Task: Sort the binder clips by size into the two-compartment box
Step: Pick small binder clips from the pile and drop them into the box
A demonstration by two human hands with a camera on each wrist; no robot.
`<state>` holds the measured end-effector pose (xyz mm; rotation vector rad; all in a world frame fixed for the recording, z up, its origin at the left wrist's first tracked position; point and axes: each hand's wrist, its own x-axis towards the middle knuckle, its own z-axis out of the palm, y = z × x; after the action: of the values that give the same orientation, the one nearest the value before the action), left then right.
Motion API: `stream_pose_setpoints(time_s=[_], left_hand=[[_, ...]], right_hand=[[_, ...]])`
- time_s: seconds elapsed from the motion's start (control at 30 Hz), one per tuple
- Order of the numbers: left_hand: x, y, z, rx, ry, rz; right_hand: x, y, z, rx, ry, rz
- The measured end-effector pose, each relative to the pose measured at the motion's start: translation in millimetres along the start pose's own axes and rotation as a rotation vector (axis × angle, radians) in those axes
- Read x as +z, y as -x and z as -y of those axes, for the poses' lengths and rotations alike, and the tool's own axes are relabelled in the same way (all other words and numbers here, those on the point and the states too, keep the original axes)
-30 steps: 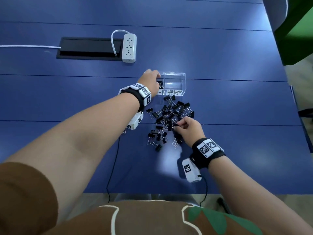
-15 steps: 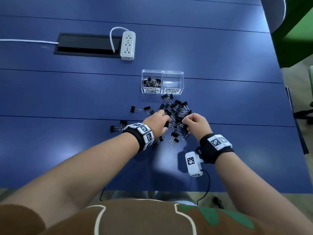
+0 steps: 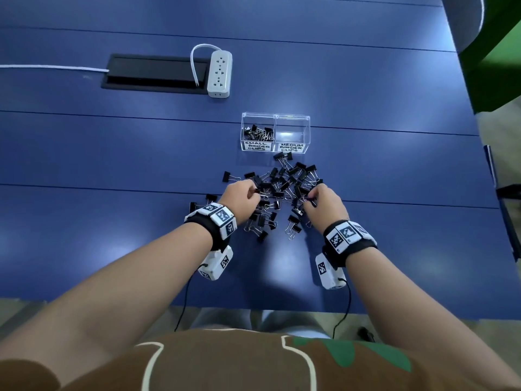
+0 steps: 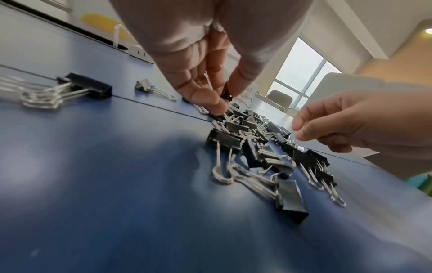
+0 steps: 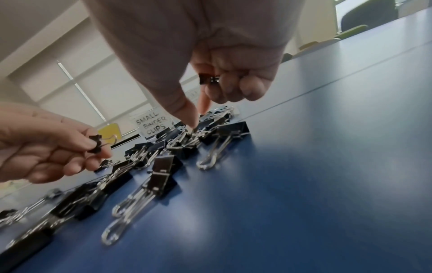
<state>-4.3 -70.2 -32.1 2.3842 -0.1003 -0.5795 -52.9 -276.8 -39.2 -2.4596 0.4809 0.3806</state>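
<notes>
Hands both deep in the heap of black metal binder clips (image 3: 282, 190) near the clear plastic two-compartment box (image 3: 275, 117): left hand (image 3: 241, 197) pinches a small black clip (image 5: 95, 143), right hand (image 3: 324, 203) has another small clip (image 5: 209, 79) tucked in curled fingers. Tangled wire handles could easily drag extras along.

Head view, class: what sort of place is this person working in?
Probably an office meeting room: a long blue table with a built-in cable hatch, a power strip beside it, and large windows behind.

Bare arms, with a black band (image 3: 210, 227) on the left wrist and a black band (image 3: 349, 246) on the right. White blocks with black square marks on each band, thin black wires hanging down. Brown shirt (image 3: 225, 362) with white lines and green patches.
</notes>
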Motion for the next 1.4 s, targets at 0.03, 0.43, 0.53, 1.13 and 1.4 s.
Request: stream_pose_setpoints(time_s=[0.03, 0.43, 0.53, 1.13, 1.4], left_hand=[[0, 1, 3, -0.015, 0.018, -0.002], [-2, 7, 8, -0.125, 0.412, 0.032], [-6, 3, 0, -0.224, 0.563, 0.041], [23, -3, -23, -0.06, 0.145, 0.131], [27, -7, -18, 0.133, -0.303, 0.217]], right_hand=[[0, 1, 1, -0.017, 0.018, -0.002], [21, 1, 24, -0.124, 0.136, 0.139], [19, 2, 23, -0.073, -0.073, 0.092], [-12, -26, 17, 0.225, -0.829, 0.124], [-40, -66, 78, -0.115, -0.284, 0.119]])
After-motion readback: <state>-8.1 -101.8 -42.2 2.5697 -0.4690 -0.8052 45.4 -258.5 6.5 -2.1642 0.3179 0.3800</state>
